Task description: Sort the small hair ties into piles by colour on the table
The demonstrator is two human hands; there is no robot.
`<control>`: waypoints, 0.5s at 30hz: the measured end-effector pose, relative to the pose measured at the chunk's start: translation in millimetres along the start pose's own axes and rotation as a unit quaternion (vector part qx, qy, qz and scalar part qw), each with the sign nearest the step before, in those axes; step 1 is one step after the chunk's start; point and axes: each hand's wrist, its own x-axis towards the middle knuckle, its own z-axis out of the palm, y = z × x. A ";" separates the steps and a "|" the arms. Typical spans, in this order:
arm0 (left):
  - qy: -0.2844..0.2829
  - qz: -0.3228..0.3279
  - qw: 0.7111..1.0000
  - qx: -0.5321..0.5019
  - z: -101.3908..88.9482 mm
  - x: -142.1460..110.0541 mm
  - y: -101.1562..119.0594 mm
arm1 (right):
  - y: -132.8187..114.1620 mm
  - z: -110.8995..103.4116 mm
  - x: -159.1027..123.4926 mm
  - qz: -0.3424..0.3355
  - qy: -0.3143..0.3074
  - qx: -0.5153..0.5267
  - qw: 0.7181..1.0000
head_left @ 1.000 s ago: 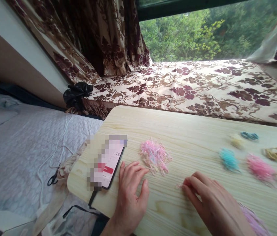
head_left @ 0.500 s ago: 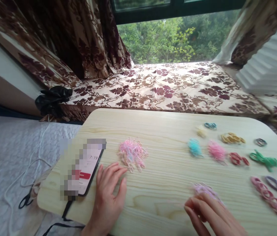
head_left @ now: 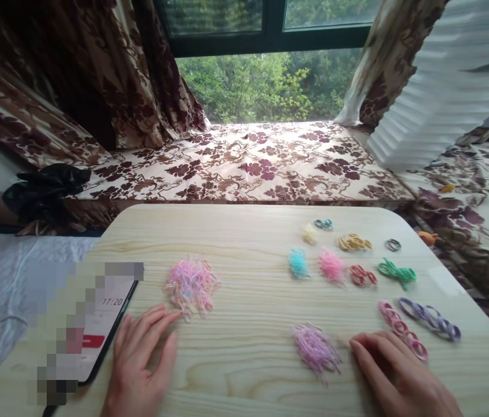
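Note:
My left hand point(head_left: 140, 362) lies flat on the pale wooden table point(head_left: 244, 231), fingers spread, its fingertips just short of a mixed pink pile of tiny elastic bands point(head_left: 192, 285). My right hand point(head_left: 394, 376) rests near the front edge with fingers loosely curled and touching the tabletop, just right of a lilac-pink pile of bands point(head_left: 316, 348). Whether anything is pinched under its fingertips is hidden. Small sorted heaps lie beyond: turquoise point(head_left: 298, 263), pink point(head_left: 331, 267), red point(head_left: 362, 275), green point(head_left: 397, 273), yellow point(head_left: 353, 242).
A phone point(head_left: 96, 330) with a lit screen lies at the table's left front, beside my left hand. Chains of pink point(head_left: 403, 330) and purple bands point(head_left: 429, 317) lie at the right. Behind the table are a floral cushion point(head_left: 244, 168), curtains and a window.
The view has swung right, showing more sorted heaps. My right hand slid right across the table, from beside the mixed pile to just right of the lilac-pink pile. My left hand has stayed put.

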 end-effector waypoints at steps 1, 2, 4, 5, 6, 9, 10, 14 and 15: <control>-0.001 -0.001 1.000 0.000 -0.5 0.0 0.1 | -0.3 0.0 -0.2 0.006 -0.001 -0.001 1.000; -0.003 -0.002 1.000 0.001 -1.1 -0.2 0.1 | 0.7 -0.8 -0.5 0.003 -0.006 -0.002 1.000; -0.006 -0.002 1.000 0.002 -2.1 -1.1 -0.4 | 6.9 -4.4 -1.7 -0.016 -0.018 -0.006 1.000; -0.008 -0.002 1.000 0.003 -2.5 -1.7 -0.9 | 11.8 -6.9 -2.8 -0.027 -0.024 -0.011 0.999; -0.010 -0.001 1.000 0.005 -2.9 -2.3 -1.4 | 17.1 -9.5 -4.4 -0.035 -0.028 -0.017 0.999; -0.016 0.000 1.000 0.007 -3.8 -2.5 -2.1 | 29.0 -15.3 -10.3 -0.046 -0.026 -0.041 0.998; -0.017 -0.001 1.000 0.006 -4.0 -2.0 -1.9 | 30.2 -15.9 -12.0 -0.047 -0.025 -0.045 0.998; -0.017 -0.007 1.000 0.000 -5.2 1.2 0.0 | 25.5 -11.6 -11.5 -0.031 -0.014 -0.038 0.999; -0.017 -0.008 1.000 -0.002 -5.5 1.8 0.5 | 24.4 -9.9 -9.2 -0.030 -0.011 -0.037 0.999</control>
